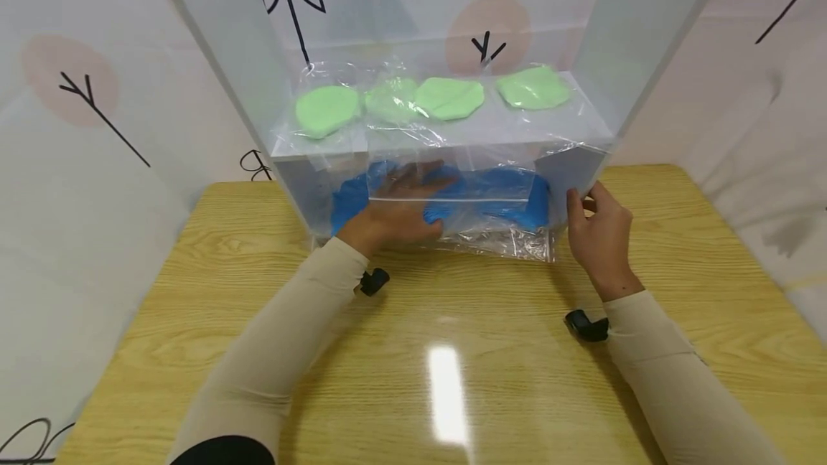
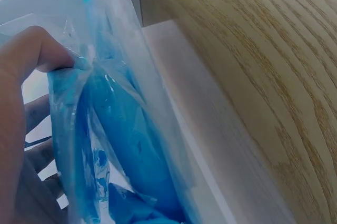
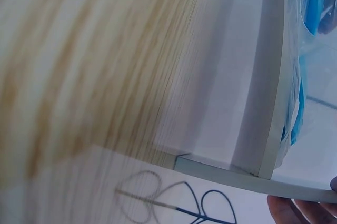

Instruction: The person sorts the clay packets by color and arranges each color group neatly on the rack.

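A white two-level shelf [image 1: 446, 136] stands on the table, with clear zip bags of blue material [image 1: 517, 192] on the lower level. My left hand [image 1: 388, 217] reaches into that level and holds a clear bag of blue material [image 2: 66, 113] between thumb and fingers. Part of this hand shows only through overhanging clear plastic [image 1: 452, 185]. On the upper level lie clear bags with flat pale-green lumps [image 1: 450, 97]. My right hand [image 1: 602, 235] grips the front edge of the shelf's right side panel [image 1: 646, 34], low down near the table.
The shelf rests on a wood-grain table [image 1: 452, 307]. Behind it hangs a white cloth [image 1: 84, 185] with pink spots and black plant drawings. Clear bag plastic [image 1: 510, 244] sticks out past the shelf's lower front edge. Black wrist devices [image 1: 586, 326] sit at both sleeves.
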The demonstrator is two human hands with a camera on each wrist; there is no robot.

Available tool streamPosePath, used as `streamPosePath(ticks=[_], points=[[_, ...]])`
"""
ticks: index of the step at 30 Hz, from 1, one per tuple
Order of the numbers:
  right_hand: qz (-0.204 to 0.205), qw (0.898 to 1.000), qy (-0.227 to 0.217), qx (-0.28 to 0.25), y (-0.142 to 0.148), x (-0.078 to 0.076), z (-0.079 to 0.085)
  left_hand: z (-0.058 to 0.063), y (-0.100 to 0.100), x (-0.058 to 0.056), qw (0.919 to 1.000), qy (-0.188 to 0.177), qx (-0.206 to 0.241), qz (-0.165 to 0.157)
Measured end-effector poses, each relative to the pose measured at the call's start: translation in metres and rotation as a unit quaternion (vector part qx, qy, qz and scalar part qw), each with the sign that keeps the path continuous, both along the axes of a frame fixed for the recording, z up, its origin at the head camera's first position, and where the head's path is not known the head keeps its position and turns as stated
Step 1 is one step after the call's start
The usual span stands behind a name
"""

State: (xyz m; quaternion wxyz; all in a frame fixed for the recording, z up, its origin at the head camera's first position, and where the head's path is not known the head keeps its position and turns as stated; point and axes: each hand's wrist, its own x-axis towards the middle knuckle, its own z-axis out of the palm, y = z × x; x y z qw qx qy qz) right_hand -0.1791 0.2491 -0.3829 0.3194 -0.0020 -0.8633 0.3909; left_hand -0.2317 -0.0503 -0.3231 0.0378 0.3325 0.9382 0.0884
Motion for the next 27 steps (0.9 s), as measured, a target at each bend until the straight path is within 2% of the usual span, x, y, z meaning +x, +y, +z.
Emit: streamPosePath(ticks=[7,18,20,23,25,27], points=[[0.008,1.0,0.001,-0.001,-0.004,-0.002,0.0,0.0,-0.001,0.0,0.9992,-0.035,0.017,0.011],[0.026,1.0,0.004,-0.005,-0.009,-0.006,-0.001,-0.014,-0.007,-0.008,0.9948,-0.088,0.051,0.006],[0.025,1.0,0.001,-0.005,-0.009,-0.006,-0.001,-0.013,-0.008,-0.007,0.9959,-0.076,0.049,-0.001],[0.02,1.0,-0.014,0.001,-0.006,-0.005,0.0,-0.011,-0.008,-0.004,0.9984,-0.033,0.043,-0.016],[0.022,0.999,-0.037,0.007,0.0,-0.004,0.003,-0.012,-0.01,0.0,0.9986,0.0,0.039,-0.037],[0.033,0.996,-0.081,0.019,0.01,-0.001,0.01,-0.015,-0.014,0.006,0.9965,0.047,0.036,-0.06]])
